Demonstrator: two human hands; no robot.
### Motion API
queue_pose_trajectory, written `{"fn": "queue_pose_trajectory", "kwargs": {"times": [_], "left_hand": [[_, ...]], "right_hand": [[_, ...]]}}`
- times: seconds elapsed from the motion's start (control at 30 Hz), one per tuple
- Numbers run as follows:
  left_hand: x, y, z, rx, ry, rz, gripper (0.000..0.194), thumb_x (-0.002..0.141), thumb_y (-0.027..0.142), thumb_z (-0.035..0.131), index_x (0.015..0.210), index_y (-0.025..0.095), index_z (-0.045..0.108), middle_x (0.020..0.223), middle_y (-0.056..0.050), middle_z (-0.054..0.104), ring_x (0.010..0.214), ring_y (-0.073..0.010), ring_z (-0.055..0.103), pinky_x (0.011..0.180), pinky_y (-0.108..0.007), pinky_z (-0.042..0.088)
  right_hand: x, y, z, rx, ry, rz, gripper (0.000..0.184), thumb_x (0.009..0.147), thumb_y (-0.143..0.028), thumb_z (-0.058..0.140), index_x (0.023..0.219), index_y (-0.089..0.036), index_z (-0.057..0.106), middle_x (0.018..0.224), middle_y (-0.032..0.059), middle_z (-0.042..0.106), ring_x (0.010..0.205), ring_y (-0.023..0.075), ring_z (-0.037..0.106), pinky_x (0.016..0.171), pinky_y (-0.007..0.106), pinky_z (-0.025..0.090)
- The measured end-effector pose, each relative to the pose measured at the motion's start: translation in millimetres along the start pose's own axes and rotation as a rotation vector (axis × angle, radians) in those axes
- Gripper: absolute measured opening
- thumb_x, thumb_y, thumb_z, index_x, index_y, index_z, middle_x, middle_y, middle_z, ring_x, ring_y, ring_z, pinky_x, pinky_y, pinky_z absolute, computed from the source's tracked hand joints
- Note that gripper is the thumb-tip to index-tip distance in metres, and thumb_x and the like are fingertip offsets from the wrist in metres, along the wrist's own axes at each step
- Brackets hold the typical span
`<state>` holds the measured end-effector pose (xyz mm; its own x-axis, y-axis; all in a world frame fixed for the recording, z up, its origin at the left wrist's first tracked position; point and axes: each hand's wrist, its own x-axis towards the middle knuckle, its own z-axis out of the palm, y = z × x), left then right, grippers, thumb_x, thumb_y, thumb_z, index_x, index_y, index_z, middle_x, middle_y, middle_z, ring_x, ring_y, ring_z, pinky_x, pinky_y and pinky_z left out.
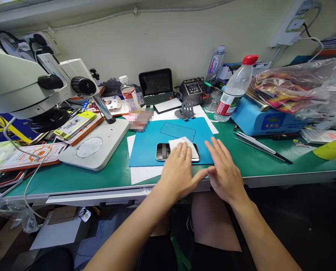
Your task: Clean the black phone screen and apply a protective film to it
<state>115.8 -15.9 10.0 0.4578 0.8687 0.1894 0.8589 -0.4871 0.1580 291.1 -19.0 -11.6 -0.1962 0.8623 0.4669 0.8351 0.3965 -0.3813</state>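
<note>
From my head view, my left hand (177,167) lies over a white cloth (194,153), fingers extended close together, thumb out. The cloth covers the right part of a phone (162,151) on the blue mat (145,137). My right hand (225,175), fingers straight and pinching nothing, is just beside. I'd best press lightly and evenly, keeping the phone from sliding.

The green-topped workbench (108,178) bears a flat white microscope base (108,145) at left, white paper sheets (143,175) beneath a rectangular blue mat (155,137) at centre, and slim grey-and-black tools (265,148) at right.
</note>
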Motion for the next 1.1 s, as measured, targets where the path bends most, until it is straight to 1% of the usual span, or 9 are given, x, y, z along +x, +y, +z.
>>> {"fn": "queue_pose_trajectory", "kwargs": {"times": [0.1,0.27,0.37,0.53,0.67,0.77,0.9,1.0,1.1], "left_hand": [[-7.0,5.6,-1.5,-0.018,-0.022,0.046,0.085,0.101,0.066,0.025,0.154,0.000,0.033,0.162,-0.020,0.029,0.153,-0.0317,0.025,0.125,-0.044,0.025],[-43.7,-42.2,-17.7,0.047,-0.062,-0.051,0.080,0.102,0.063,0.022,0.154,0.003,0.034,0.163,-0.019,0.028,0.152,-0.0312,0.026,0.124,-0.048,0.027],[-37.8,-54.2,-18.4,0.071,-0.030,-0.165,0.082,0.102,0.064,0.023,0.152,0.000,0.035,0.160,-0.023,0.031,0.151,-0.0330,0.029,0.122,-0.049,0.029],[-2.2,-14.0,-0.8,0.043,0.041,-0.151,0.093,0.098,0.071,0.028,0.149,-0.006,0.037,0.158,-0.028,0.033,0.151,-0.0363,0.027,0.123,-0.048,0.026],[-5.7,11.7,5.4,0.018,0.047,-0.060,0.091,0.099,0.068,0.028,0.150,-0.006,0.035,0.159,-0.027,0.030,0.151,-0.0374,0.025,0.123,-0.049,0.026],[-24.9,5.3,1.7,0.011,0.038,-0.006,0.086,0.100,0.067,0.028,0.152,-0.002,0.035,0.160,-0.024,0.031,0.152,-0.0355,0.026,0.123,-0.049,0.028],[-39.7,-20.1,-6.8,0.026,0.014,-0.017,0.082,0.101,0.065,0.027,0.151,0.001,0.037,0.160,-0.022,0.032,0.151,-0.0329,0.028,0.123,-0.049,0.029],[-28.2,-24.7,-6.5,0.037,0.032,-0.070,0.083,0.101,0.065,0.028,0.150,-0.001,0.039,0.159,-0.024,0.034,0.150,-0.0354,0.029,0.121,-0.051,0.030],[-5.4,-7.8,0.6,0.006,0.044,-0.008,0.080,0.102,0.063,0.028,0.149,-0.001,0.040,0.158,-0.024,0.036,0.150,-0.0355,0.030,0.122,-0.048,0.029]], "right_hand": [[-0.3,1.9,-1.5,0.003,-0.016,-0.007,0.100,0.085,-0.081,0.004,0.156,-0.018,0.037,0.162,0.0147,0.035,0.151,0.0344,0.028,0.113,0.056,0.040],[0.6,-2.0,-2.7,0.000,-0.024,0.020,0.099,0.085,-0.081,0.005,0.156,-0.020,0.037,0.162,0.0125,0.035,0.151,0.0330,0.028,0.108,0.054,0.048],[1.4,-5.3,-1.3,-0.009,-0.016,0.027,0.099,0.085,-0.082,0.005,0.155,-0.020,0.037,0.163,0.0125,0.035,0.151,0.0329,0.027,0.108,0.054,0.048],[0.8,-4.9,-0.3,-0.027,-0.017,0.031,0.097,0.087,-0.079,0.006,0.154,-0.017,0.039,0.163,0.0149,0.034,0.151,0.0325,0.027,0.111,0.053,0.044],[-0.2,-2.2,-1.2,-0.035,-0.040,0.013,0.096,0.089,-0.078,0.005,0.154,-0.016,0.040,0.162,0.0148,0.034,0.151,0.0321,0.027,0.110,0.053,0.045],[-0.2,-1.8,-1.1,-0.055,-0.036,0.012,0.098,0.088,-0.078,0.004,0.153,-0.015,0.041,0.162,0.0154,0.035,0.151,0.0325,0.027,0.111,0.053,0.044],[0.2,-3.3,0.0,-0.073,-0.033,0.017,0.097,0.089,-0.077,0.003,0.153,-0.016,0.041,0.162,0.0138,0.035,0.151,0.0314,0.028,0.110,0.051,0.045],[0.7,-4.2,1.5,-0.082,-0.033,0.014,0.097,0.089,-0.077,0.004,0.154,-0.015,0.041,0.163,0.0137,0.034,0.151,0.0314,0.028,0.111,0.051,0.045],[0.4,-2.6,2.3,-0.085,-0.013,0.007,0.096,0.090,-0.076,0.003,0.154,-0.015,0.039,0.162,0.0148,0.036,0.151,0.0321,0.029,0.112,0.052,0.043]]}}
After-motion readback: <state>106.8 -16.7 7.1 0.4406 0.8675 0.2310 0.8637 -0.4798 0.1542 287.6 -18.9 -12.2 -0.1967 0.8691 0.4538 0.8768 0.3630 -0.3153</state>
